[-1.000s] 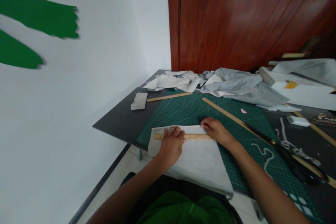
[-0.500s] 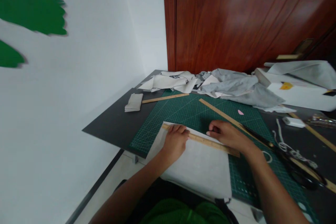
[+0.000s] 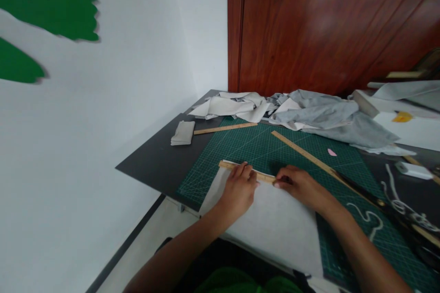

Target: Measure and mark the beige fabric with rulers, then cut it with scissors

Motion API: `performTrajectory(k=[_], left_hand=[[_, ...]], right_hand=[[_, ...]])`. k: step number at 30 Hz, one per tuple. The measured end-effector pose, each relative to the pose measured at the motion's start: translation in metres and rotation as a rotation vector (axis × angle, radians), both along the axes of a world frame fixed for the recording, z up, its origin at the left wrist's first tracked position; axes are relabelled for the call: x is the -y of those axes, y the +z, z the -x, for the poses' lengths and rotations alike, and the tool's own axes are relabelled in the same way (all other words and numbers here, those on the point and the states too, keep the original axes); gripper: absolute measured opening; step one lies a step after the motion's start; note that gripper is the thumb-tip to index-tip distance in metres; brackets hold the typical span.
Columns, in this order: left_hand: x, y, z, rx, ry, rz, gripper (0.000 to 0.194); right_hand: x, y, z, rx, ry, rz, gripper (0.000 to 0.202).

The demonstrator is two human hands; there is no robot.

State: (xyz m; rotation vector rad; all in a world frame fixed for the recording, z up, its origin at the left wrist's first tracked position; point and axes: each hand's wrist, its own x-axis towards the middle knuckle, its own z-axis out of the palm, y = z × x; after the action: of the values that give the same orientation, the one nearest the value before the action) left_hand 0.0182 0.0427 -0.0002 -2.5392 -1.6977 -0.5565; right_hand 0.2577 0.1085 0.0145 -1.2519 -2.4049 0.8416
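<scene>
Right hand [image 3: 303,187] moves in, pinching the straight tan wooden ruler [image 3: 265,177]; left hand [image 3: 239,191] presses it, slightly spread; white rectangular box [image 3: 410,132] sits at two o'clock.

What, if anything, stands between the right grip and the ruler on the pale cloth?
Nothing visible: the right grip meets the ruler, and the left grip rests on it farther left. The black scissors lie off to the right.
</scene>
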Motion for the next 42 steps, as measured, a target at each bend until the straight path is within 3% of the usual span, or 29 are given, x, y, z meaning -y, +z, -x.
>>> performTrajectory(k=[4,9,16,22,27,42], left_hand=[[0.003,0.002,-0.002,0.019,0.042,0.037,0.038],[0.003,-0.004,0.001,0.003,-0.015,0.072,0.055],[0.001,-0.011,0.005,-0.015,-0.045,0.128,0.065],[-0.002,-0.010,0.008,-0.009,-0.066,0.134,0.067],[-0.005,-0.006,0.009,-0.016,-0.085,0.132,0.063],[-0.008,-0.004,0.007,-0.063,-0.035,0.088,0.056]], right_hand=[[-0.001,-0.006,0.001,-0.043,-0.052,-0.036,0.019],[-0.003,-0.008,0.000,-0.037,-0.127,-0.033,0.020],[-0.003,-0.006,-0.003,-0.019,-0.108,0.047,0.024],[-0.009,0.006,-0.033,0.001,-0.070,0.196,0.034],[-0.016,0.013,-0.065,0.074,-0.138,0.326,0.035],[-0.013,0.016,-0.077,0.148,-0.202,0.364,0.022]])
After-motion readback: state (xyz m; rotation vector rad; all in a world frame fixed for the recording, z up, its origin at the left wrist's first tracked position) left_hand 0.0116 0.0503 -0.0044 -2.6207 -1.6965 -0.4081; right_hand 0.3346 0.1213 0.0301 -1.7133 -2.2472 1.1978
